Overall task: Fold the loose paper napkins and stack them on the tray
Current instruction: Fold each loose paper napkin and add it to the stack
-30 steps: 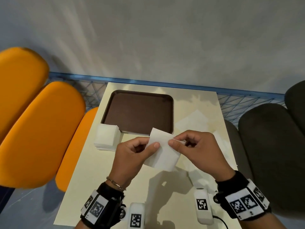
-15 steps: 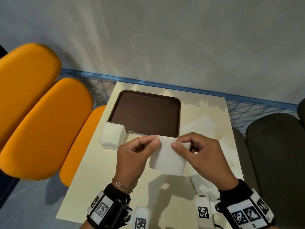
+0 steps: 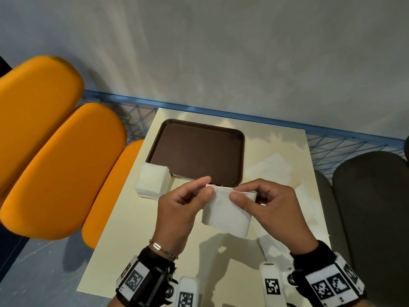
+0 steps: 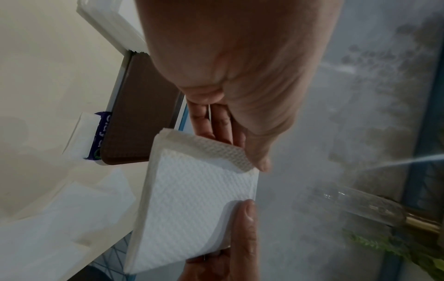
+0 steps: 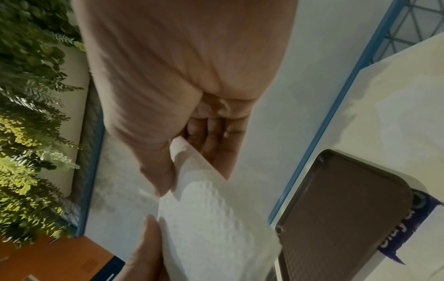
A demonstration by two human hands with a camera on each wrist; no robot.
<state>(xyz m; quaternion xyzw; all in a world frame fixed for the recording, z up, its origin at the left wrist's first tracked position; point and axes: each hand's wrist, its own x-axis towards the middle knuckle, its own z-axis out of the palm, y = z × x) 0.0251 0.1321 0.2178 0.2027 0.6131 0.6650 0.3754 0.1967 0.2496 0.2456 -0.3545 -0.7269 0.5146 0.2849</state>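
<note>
A white paper napkin (image 3: 226, 212) hangs in the air above the cream table (image 3: 141, 244), held by both hands at its top edge. My left hand (image 3: 207, 187) pinches the top left corner between thumb and forefinger. My right hand (image 3: 235, 193) pinches the top right part, where the edge curls over. The left wrist view shows the napkin (image 4: 199, 205) as a folded square with several layers. It is also seen in the right wrist view as the napkin (image 5: 216, 228). The brown tray (image 3: 197, 151) lies bare just beyond the hands.
A stack of white napkins (image 3: 152, 182) sits at the tray's near left corner. Loose unfolded napkins (image 3: 270, 168) lie on the table's right side. Orange seats (image 3: 59, 165) stand on the left, dark seats (image 3: 371, 207) on the right, a blue wire rail (image 3: 332, 136) behind.
The napkin has turned from tilted to nearly square between my hands, and its top right edge now curls over under the right fingers. The camera view shifted slightly.
</note>
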